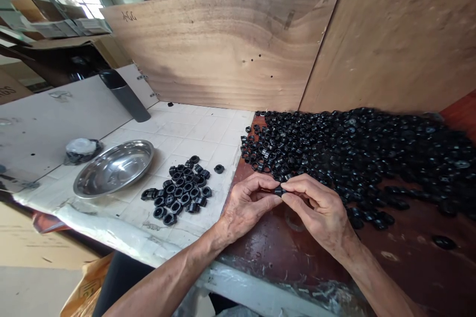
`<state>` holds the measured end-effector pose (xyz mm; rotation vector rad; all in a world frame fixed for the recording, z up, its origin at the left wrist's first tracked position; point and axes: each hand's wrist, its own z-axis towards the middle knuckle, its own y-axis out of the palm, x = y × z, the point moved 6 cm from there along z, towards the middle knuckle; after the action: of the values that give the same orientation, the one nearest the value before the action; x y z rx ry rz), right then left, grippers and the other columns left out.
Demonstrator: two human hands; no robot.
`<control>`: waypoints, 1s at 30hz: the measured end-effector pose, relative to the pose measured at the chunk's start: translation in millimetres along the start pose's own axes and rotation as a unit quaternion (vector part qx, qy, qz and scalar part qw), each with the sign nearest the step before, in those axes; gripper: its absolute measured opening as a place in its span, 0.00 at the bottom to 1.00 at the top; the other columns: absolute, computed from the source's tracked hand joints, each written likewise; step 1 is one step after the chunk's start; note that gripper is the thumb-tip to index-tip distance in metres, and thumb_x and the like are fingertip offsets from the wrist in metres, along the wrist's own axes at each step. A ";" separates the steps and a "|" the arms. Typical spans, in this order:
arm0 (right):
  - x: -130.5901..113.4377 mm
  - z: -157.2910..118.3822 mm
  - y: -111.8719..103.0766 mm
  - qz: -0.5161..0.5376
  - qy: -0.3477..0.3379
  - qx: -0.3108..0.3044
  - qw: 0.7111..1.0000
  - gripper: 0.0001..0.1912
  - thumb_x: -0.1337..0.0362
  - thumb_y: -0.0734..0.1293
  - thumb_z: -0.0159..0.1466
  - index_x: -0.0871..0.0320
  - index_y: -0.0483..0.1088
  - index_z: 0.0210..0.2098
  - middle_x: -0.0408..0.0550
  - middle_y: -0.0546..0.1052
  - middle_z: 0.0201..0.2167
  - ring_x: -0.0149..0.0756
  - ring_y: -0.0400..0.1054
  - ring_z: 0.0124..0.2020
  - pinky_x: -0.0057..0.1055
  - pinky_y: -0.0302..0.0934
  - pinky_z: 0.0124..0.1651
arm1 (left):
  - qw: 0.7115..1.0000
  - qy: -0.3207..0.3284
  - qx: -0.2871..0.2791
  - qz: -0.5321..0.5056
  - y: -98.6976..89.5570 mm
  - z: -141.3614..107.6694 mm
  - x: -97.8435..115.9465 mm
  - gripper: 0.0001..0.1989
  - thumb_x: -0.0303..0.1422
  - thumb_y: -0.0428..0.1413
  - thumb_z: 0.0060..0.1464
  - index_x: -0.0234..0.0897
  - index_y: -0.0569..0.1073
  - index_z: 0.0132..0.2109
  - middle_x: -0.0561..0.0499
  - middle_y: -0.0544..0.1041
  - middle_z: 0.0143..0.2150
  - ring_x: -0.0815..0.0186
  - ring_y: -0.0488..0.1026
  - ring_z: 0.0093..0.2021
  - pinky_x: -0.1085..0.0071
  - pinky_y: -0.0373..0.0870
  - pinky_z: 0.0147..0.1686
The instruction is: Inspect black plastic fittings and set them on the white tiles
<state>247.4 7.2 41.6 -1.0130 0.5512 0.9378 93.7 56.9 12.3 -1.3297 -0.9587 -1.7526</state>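
A small black plastic ring [278,190] is pinched between the fingertips of both hands, above the red-brown board. My left hand [250,201] grips its left side with thumb and forefinger; my right hand [319,203] grips the other side the same way. Fingertips cover much of the ring. Just beyond my hands spreads a large heap of similar black rings [334,148]. To the left, on the white surface, lies a smaller cluster of black rings [182,188], with one single ring [219,169] a little apart from it.
A shiny metal bowl [115,168] stands left of the small cluster, beside a wrapped bundle [82,149]. A dark grey bottle [126,96] leans near the left panel. Tall plywood boards [223,49] close off the back. One black piece [444,242] lies at the right.
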 end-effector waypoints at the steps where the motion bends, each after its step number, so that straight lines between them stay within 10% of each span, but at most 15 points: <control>1: -0.1 0.5 -1.2 0.008 0.002 0.004 1.000 0.04 0.65 0.68 0.68 0.52 0.76 0.39 0.46 0.78 0.40 0.38 0.74 0.41 0.32 0.69 0.45 | 1.000 -0.002 0.001 0.001 0.2 0.0 -0.4 0.11 0.36 0.68 0.51 0.36 0.79 0.40 0.47 0.76 0.44 0.63 0.75 0.46 0.67 0.76 0.48; 24: 1.4 -1.8 3.4 -0.045 0.032 -0.021 0.998 0.09 0.59 0.66 0.69 0.55 0.73 0.45 0.43 0.79 0.29 0.33 0.74 0.27 0.26 0.67 0.32 | 0.983 0.124 -0.020 0.132 -1.3 -2.3 4.8 0.09 0.32 0.62 0.60 0.38 0.77 0.47 0.44 0.77 0.48 0.61 0.76 0.48 0.61 0.74 0.53; 30: 7.1 0.1 5.8 -0.084 0.055 -0.020 0.995 0.23 0.56 0.58 0.73 0.55 0.64 0.22 0.39 0.66 0.16 0.28 0.61 0.18 0.28 0.57 0.26 | 0.978 0.143 -0.056 0.138 2.5 -4.3 7.2 0.10 0.32 0.61 0.60 0.39 0.77 0.49 0.44 0.77 0.48 0.61 0.75 0.50 0.61 0.74 0.53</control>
<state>246.0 11.4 33.5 -1.1346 0.5323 0.7494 92.5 51.2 18.9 -1.1741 -0.4972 -1.7394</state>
